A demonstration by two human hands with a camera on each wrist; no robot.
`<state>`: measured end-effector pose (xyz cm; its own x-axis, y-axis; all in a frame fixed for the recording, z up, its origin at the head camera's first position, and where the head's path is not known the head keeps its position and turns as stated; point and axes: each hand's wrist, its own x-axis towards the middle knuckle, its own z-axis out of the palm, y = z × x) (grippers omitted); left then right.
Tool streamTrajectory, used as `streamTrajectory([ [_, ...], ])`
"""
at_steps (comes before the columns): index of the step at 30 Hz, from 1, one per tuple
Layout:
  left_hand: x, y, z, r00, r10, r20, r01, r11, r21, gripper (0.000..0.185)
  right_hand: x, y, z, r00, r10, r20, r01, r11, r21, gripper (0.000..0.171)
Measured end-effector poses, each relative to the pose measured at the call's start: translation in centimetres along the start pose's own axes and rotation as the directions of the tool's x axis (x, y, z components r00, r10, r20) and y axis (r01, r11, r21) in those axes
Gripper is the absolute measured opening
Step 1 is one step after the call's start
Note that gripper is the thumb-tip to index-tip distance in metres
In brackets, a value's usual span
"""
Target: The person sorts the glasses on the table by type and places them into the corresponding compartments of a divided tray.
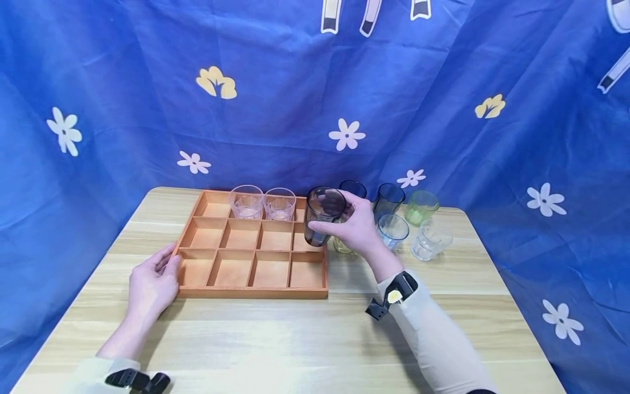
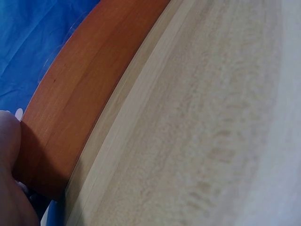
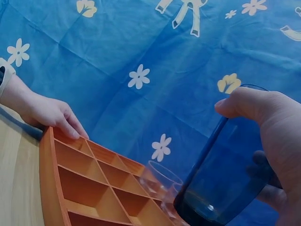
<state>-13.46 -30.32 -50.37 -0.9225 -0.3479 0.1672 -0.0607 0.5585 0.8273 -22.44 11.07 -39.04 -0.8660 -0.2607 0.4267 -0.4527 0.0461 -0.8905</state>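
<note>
My left hand [image 1: 151,283] rests with relaxed fingers against the near-left corner of the orange wooden compartment tray [image 1: 253,291], my right hand [image 1: 358,225] grips the dark smoky glass tumbler [image 1: 322,215] tilted above the tray's right edge, two clear tumblers [image 1: 263,203] in the far row.

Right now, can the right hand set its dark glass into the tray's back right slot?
Probably yes: the right hand holds the dark glass beside that slot, which looks empty.
</note>
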Motion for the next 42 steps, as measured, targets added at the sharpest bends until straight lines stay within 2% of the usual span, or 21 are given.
streamTrajectory([
  [6,0.1,0.0,0.0,1.000,0.003,-0.010,-0.003,1.000,-0.003,0.043,0.9,0.6,2.1,1.000,0.013,-0.012,-0.013,1.000,-0.017,0.062],
  [14,0.0,-0.1,0.1,1.000,-0.006,0.002,0.006,1.000,-0.006,0.044,1.8,1.7,4.8,0.999,0.050,-0.006,-0.050,0.998,0.024,0.062],
  [18,0.0,-0.1,0.0,1.000,-0.001,-0.003,0.001,1.000,-0.007,0.043,2.1,2.4,5.9,0.999,0.038,0.008,-0.038,0.999,0.035,0.064],
  [29,0.0,-0.1,0.1,1.000,-0.021,0.009,0.021,0.999,-0.036,0.045,3.3,3.1,8.5,0.999,0.034,0.041,-0.038,0.995,0.094,0.065],
  [34,-0.2,-0.1,0.0,0.999,-0.032,0.005,0.032,0.999,-0.033,0.044,3.9,3.2,9.6,1.000,0.019,0.025,-0.021,0.997,0.074,0.062],
  [42,-0.1,0.0,0.0,1.000,-0.011,0.003,0.011,1.000,-0.022,0.044,4.6,3.8,10.6,0.999,0.022,0.023,-0.024,0.996,0.088,0.062],
])
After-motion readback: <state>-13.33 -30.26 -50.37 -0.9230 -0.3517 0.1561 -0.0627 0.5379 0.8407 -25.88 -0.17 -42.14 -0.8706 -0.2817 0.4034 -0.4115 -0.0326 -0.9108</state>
